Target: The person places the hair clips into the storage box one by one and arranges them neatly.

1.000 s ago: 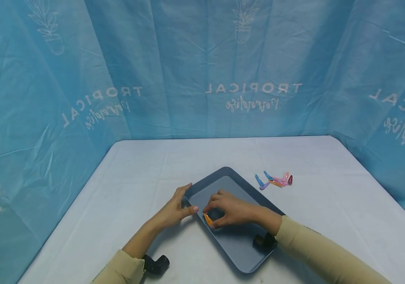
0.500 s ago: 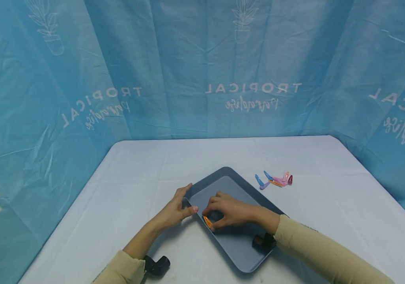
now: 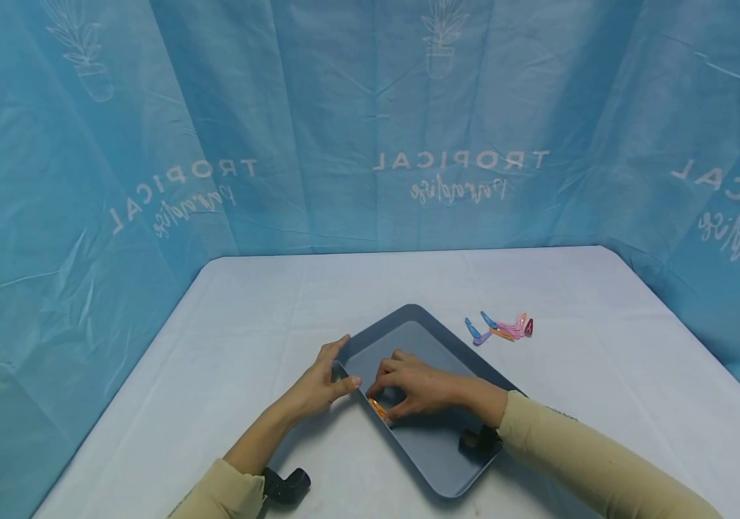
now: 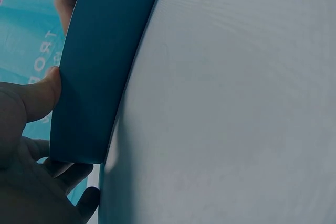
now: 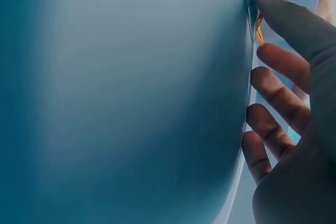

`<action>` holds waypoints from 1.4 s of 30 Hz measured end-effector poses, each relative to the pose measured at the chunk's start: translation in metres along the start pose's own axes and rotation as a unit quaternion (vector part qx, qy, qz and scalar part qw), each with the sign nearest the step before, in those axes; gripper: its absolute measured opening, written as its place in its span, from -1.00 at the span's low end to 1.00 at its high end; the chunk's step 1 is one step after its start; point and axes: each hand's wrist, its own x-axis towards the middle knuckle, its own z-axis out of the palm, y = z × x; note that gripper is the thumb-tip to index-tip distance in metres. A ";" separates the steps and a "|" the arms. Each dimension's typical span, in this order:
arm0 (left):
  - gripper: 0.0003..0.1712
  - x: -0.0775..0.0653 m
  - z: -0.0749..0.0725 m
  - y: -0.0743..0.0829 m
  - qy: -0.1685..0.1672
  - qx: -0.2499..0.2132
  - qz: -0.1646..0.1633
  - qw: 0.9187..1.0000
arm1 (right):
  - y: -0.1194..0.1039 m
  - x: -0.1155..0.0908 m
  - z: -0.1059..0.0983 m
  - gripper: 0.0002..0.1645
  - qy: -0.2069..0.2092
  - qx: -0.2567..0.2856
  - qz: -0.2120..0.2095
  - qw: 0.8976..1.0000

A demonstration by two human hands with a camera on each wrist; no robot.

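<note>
A grey-blue rectangular tray (image 3: 416, 340) lies at a slant on the white table. Its left corner is held by my left hand (image 3: 318, 386), the thumb on the rim and the fingers round the outside, as the left wrist view also shows at the tray's wall (image 4: 100, 77). Inside the tray, my right hand (image 3: 418, 386) pinches an orange snap hair clip (image 3: 377, 408) between thumb and index finger, close against the left side wall. The right wrist view shows a sliver of the clip (image 5: 260, 32); its other fingertips (image 5: 262, 80) rest near the tray floor.
Beyond the tray's right side, a loose cluster of hair clips (image 3: 506, 330) in blue, purple, orange, pink and dark red lies on the table (image 3: 266, 310). Black wrist devices (image 3: 287, 486) sit at both sleeves. A blue printed curtain (image 3: 337, 209) surrounds the table.
The orange hair clip has shifted slightly down and left, closer to the tray's side wall, with my right hand. My left hand stays at the corner.
</note>
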 end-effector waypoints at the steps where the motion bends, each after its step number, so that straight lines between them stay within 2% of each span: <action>1: -0.07 0.000 0.000 0.000 0.000 0.000 0.000 1.000 | 0.000 0.000 0.000 -0.50 0.000 0.000 0.000 1.000; 11: -0.06 -0.001 0.001 0.001 0.005 -0.008 0.004 1.000 | 0.003 0.001 0.003 -0.49 0.004 -0.018 -0.010 1.000; 24: -0.08 0.000 0.001 0.000 0.010 -0.002 0.007 1.000 | 0.001 0.000 -0.001 -0.46 -0.001 -0.003 -0.004 1.000; 30: -0.08 0.000 0.001 -0.001 0.005 -0.011 0.010 1.000 | -0.001 -0.002 -0.006 -0.44 0.002 0.006 0.010 1.000; 34: -0.06 -0.001 0.000 0.000 0.002 -0.011 0.009 1.000 | 0.000 -0.005 -0.010 -0.45 0.012 0.015 0.006 1.000; 39: -0.06 -0.001 0.000 0.001 0.002 -0.008 0.008 1.000 | -0.002 -0.012 -0.024 -0.46 0.020 0.043 0.019 0.999; 42: -0.07 -0.001 0.000 0.002 0.000 -0.009 0.010 1.000 | 0.000 -0.017 -0.033 -0.45 0.038 0.037 0.031 0.998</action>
